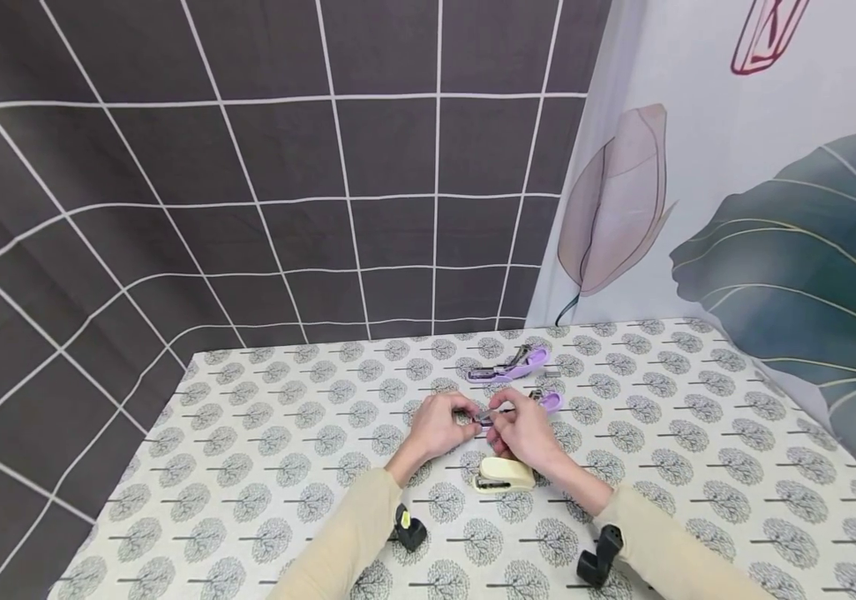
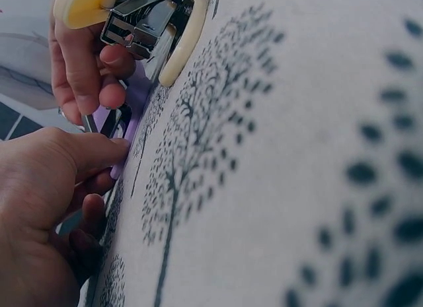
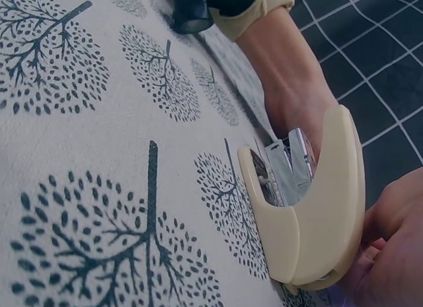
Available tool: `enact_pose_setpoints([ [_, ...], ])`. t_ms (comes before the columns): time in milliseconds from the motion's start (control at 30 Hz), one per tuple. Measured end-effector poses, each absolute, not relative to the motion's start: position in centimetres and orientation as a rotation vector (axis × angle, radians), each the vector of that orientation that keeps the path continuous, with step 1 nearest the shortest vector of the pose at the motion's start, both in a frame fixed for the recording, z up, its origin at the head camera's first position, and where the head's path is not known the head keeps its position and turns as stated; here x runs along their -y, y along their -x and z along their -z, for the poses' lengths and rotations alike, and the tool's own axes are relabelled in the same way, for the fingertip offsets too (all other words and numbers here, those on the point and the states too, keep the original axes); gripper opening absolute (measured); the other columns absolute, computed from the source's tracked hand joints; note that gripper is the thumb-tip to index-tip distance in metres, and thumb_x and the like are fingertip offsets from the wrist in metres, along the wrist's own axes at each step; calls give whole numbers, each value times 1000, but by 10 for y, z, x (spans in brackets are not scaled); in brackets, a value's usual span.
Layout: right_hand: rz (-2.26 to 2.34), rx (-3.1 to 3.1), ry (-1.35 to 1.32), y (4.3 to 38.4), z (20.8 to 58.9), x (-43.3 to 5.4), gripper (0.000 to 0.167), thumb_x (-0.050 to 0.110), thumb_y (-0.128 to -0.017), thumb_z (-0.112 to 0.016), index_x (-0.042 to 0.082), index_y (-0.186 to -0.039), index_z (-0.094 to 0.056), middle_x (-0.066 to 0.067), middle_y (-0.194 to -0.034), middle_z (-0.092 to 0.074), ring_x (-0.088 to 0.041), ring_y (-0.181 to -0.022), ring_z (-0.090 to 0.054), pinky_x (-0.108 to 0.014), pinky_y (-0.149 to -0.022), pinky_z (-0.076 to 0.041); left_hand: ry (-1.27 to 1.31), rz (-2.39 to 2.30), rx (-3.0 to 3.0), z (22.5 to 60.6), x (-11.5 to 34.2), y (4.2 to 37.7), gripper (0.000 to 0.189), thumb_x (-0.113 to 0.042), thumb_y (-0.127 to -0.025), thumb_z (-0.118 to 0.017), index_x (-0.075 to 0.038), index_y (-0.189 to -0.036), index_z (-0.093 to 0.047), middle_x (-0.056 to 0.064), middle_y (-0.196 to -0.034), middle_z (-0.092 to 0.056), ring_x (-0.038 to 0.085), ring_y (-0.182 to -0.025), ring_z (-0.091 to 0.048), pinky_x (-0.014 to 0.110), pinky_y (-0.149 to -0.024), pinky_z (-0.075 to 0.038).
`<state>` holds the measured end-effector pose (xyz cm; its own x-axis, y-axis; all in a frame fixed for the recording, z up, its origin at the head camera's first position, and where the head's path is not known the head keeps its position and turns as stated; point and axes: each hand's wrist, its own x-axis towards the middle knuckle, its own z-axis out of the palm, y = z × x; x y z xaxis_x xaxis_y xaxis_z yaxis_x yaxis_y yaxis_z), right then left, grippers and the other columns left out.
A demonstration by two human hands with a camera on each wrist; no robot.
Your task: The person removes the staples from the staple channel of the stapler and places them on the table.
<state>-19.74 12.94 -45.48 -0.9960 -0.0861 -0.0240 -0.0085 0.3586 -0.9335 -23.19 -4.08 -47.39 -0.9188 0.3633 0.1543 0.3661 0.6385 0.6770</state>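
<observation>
My left hand [image 1: 437, 427] holds the front end of a purple stapler [image 1: 551, 402] lying on the cloth, its thumb against the stapler's edge in the left wrist view. Over that same front part, my right hand [image 1: 523, 429] pinches a small grey metal strip [image 1: 483, 414], which looks like a strip of staples. Fingers hide most of the strip and the stapler's middle. Nearer to me, a cream stapler [image 1: 506, 473] stands just below the right hand. In the right wrist view the cream stapler [image 3: 330, 208] shows its metal front.
Behind the hands lies a second purple stapler [image 1: 523, 365], opened out. Beside it is a small grey strip [image 1: 551, 377]. A tree-print cloth [image 1: 285, 483] covers the table. A dark checked curtain [image 1: 390, 158] and a leaf-print curtain [image 1: 623, 192] hang at the back.
</observation>
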Motion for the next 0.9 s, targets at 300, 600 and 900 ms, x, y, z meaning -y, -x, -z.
enact_pose_setpoints([
  [300, 1805, -2441, 46, 197, 450, -138, 15, -6, -95, -57, -2, -110, -57, -13, -67, -67, -19, -48, -60, -36, -47, -55, 638, 1173, 2833, 474, 40, 233, 21, -19, -78, -84, -17, -98, -78, -8, -98, -71, 13, -91, -61, 33, -84, -46],
  [600, 1861, -2375, 97, 195, 442, -147, 19, -6, -97, -56, -5, -116, -54, -16, -72, -67, -19, -49, -59, -38, -48, -56, 661, 1166, 2819, 475, 41, 231, 21, -18, -77, -84, -16, -97, -78, -6, -99, -72, 16, -97, -64, 35, -87, -47],
  [900, 1904, -2297, 98, 191, 427, -159, 20, -5, -99, -52, -3, -119, -53, -21, -80, -67, -19, -53, -60, -41, -54, -58, 638, 1170, 2830, 475, 41, 231, 21, -19, -78, -84, -17, -98, -78, -7, -100, -72, 17, -99, -63, 37, -89, -47],
])
